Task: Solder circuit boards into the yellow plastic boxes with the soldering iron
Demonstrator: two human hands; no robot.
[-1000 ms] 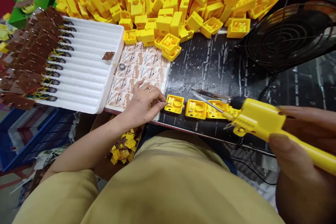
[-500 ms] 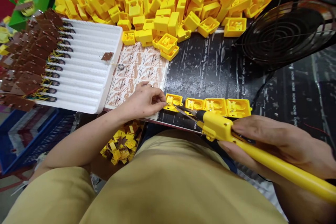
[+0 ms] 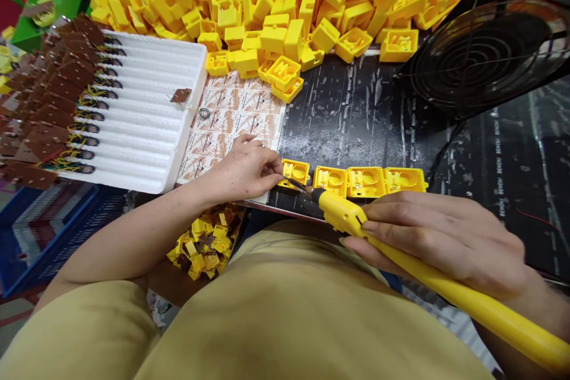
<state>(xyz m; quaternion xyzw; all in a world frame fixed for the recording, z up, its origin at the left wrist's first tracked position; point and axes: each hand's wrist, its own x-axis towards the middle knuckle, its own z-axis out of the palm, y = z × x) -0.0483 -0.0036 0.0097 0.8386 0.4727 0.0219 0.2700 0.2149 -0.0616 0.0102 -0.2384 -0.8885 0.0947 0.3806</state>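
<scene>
A row of small open yellow plastic cases lies along the front edge of the bench. My left hand (image 3: 252,171) is at the leftmost case (image 3: 299,170), thumb and forefinger pinched together at its left edge; whatever is between the fingertips is too small to make out. In my right hand (image 3: 440,237) is a yellow soldering iron (image 3: 345,212), gripped by its handle with the cord side running toward the lower right. Its thin dark tip reaches the left part of that same case, close to my left fingertips. Three more cases (image 3: 366,181) sit just to the right.
Yellow housings (image 3: 276,35) are heaped along the back. At left, a white foam tray (image 3: 146,113) carries brown circuit boards (image 3: 57,95) with wires. A black fan (image 3: 476,59) stands back right. Below are a box of yellow parts (image 3: 207,243) and a blue crate (image 3: 66,237).
My right hand has moved left with the soldering iron, bringing its tip toward the left side of the leftmost case. My left hand stays almost in place, still pinched.
</scene>
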